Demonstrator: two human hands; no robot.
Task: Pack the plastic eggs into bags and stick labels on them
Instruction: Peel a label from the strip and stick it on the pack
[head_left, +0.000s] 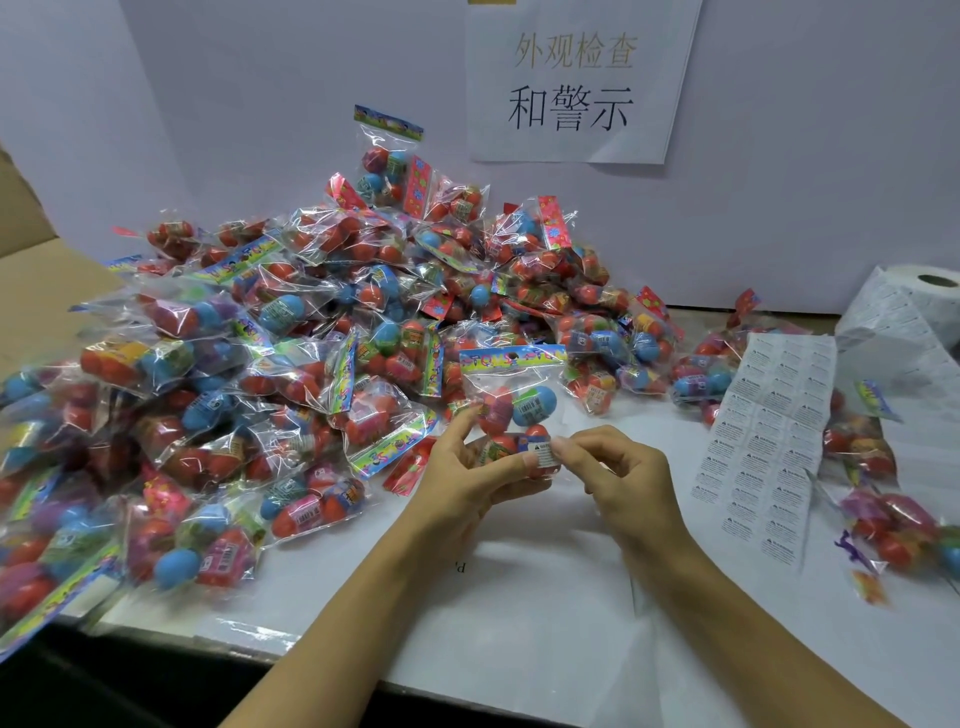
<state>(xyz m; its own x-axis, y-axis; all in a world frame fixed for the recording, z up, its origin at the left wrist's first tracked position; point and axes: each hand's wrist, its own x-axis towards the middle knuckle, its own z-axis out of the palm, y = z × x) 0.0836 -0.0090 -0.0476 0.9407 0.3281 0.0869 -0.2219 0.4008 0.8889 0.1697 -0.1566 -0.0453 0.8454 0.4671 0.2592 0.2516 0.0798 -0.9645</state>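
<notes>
while your left hand (470, 470) cups the bag of eggs (511, 410) above the table (545, 597), let your right hand (618, 473), pinching the label (542, 453), press it flat from one edge, smoothing out wrinkles.

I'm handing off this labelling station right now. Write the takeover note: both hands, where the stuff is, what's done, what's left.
Left hand grips one bag of eggs from below.
Right hand presses a warning label onto that bag's lower front; the label is half applied.
Label sheet lies at right, its roll behind it.
Big pile of bags lies at left, a few bags at far right; which ones are labelled is unclear.
Left: smooth this label, set the bag aside, take the next.
</notes>
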